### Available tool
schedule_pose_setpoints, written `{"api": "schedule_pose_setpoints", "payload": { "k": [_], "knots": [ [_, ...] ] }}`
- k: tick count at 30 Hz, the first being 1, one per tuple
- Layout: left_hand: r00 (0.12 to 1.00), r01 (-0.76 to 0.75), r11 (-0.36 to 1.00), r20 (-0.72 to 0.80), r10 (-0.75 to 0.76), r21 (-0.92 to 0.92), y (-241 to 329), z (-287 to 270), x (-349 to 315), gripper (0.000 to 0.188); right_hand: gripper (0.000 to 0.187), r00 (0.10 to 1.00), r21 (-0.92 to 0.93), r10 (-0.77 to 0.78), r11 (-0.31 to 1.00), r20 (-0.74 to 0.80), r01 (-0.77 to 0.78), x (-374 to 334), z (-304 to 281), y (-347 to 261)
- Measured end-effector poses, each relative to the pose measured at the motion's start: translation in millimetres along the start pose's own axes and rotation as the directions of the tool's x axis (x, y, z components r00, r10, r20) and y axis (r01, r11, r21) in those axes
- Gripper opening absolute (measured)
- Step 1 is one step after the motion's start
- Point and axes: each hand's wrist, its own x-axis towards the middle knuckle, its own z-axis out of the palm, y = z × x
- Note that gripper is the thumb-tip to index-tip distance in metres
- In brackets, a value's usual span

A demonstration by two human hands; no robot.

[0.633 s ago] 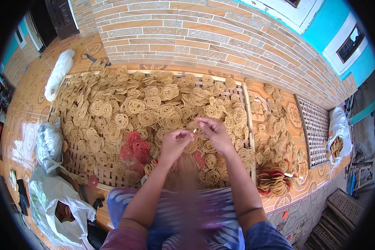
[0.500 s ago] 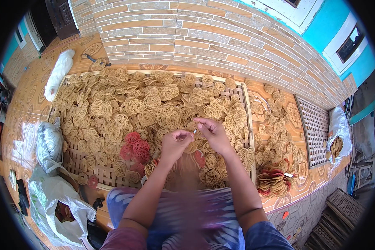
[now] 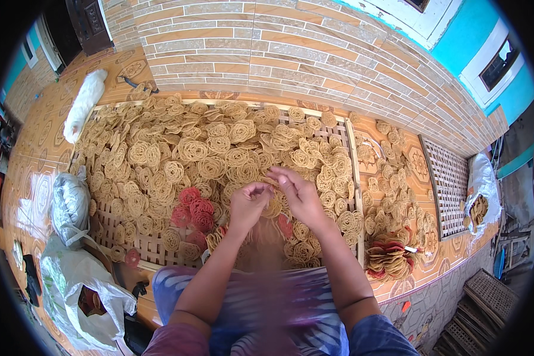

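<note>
My left hand (image 3: 250,203) is held over the near middle of a woven rack (image 3: 151,249), its thumb and fingers pinched together. Close against its fingertips is my right hand (image 3: 298,194), thumb and fingers drawn together toward the left. Whatever lies between the fingertips is hidden. Beneath and around both hands spread many tan, coiled, rosette-shaped dried crackers (image 3: 193,149), overlapping in layers. A small cluster of red coiled crackers (image 3: 200,215) lies just left of my left hand.
A stack of tan and red crackers (image 3: 391,255) stands right of the rack. White plastic bags (image 3: 59,273) sit at the left, beside a silvery bag (image 3: 71,202). A white cat (image 3: 84,104) lies at the far left. Another woven rack (image 3: 451,184) leans by the brick wall (image 3: 314,53).
The small white piece between my fingertips is no longer visible. My right hand has shifted slightly left, its fingers now nearer the left hand.
</note>
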Motion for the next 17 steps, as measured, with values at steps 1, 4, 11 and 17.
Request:
{"api": "schedule_pose_setpoints", "payload": {
  "k": [1, 4, 11, 17],
  "knots": [
    [1.0, -0.001, 0.999, -0.001, 0.001, -0.034, -0.8, 0.7, 0.6, 0.011, 0.033, 0.999, 0.082, 0.016, 0.997, -0.041, -0.012, 1.5, 0.3, 0.0],
    [1.0, 0.005, 1.0, 0.014, -0.005, 0.026, -2.1, 0.3, 3.4, 0.01, 0.041, 0.989, 0.225, 0.146, 0.965, -0.025, -0.137, 1.3, -2.1, -1.3],
    [0.984, -0.178, 0.982, -0.01, 0.179, 0.057, 4.9, 2.0, 2.0, 0.018, 0.046, 0.991, 0.076, 0.119, 0.99, -0.053, -0.115, 3.2, -7.8, -1.3],
    [0.955, -0.056, 0.962, 0.296, -0.027, 0.266, 31.9, -13.1, 5.3, 0.051, 0.05, 0.996, 0.075, -0.004, 0.997, -0.093, 0.011, 2.7, -7.5, 0.9]
  ]
}}
